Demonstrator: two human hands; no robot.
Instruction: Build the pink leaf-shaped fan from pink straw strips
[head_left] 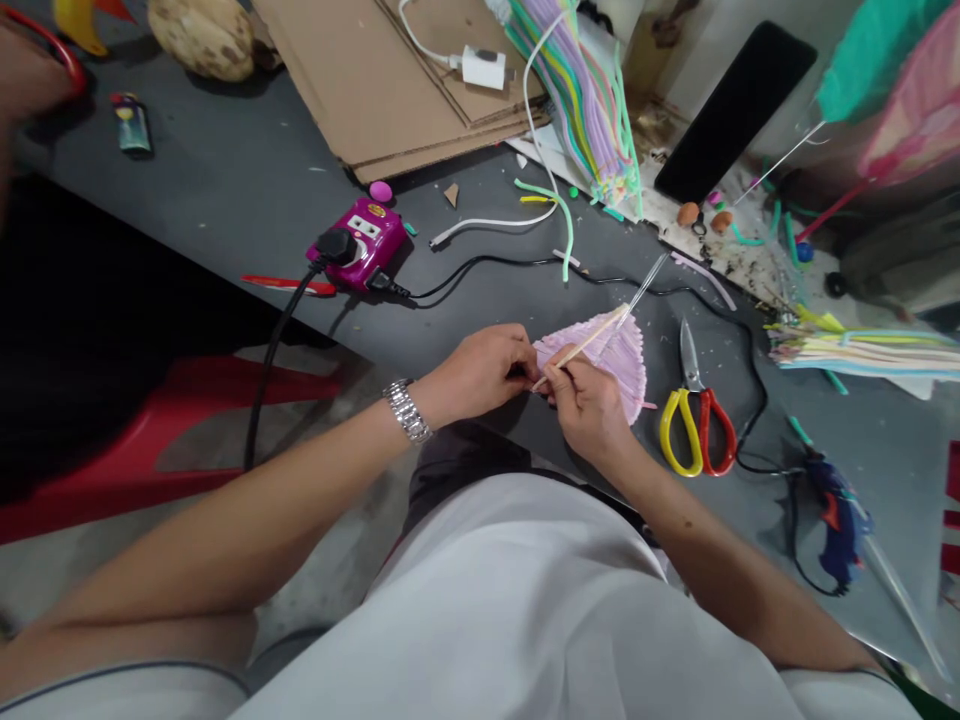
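A pale pink ribbed piece point(628, 365), rounded and petal-like, lies at the table's near edge, partly under my hands. My left hand point(487, 372), with a metal watch on its wrist, is closed, pinching the piece's left edge. In my closed right hand point(592, 412) is a thin beige stick point(589, 342), slanting across the pink piece with its lower tip close to my left fingertips. A thin shiny strand point(646, 282) extends from the piece's far end. Scissors point(697, 420) with one yellow and one red handle lie to the right of my right hand.
A blue glue gun point(840, 525) lies at the right, its black cord crossing the table. Left of my hands stands a purple power socket point(367, 245). Behind are cardboard sheets point(390, 90), bundled fuzzy stems point(577, 100) and a black phone point(735, 110). Another person's hand point(34, 70) shows top left.
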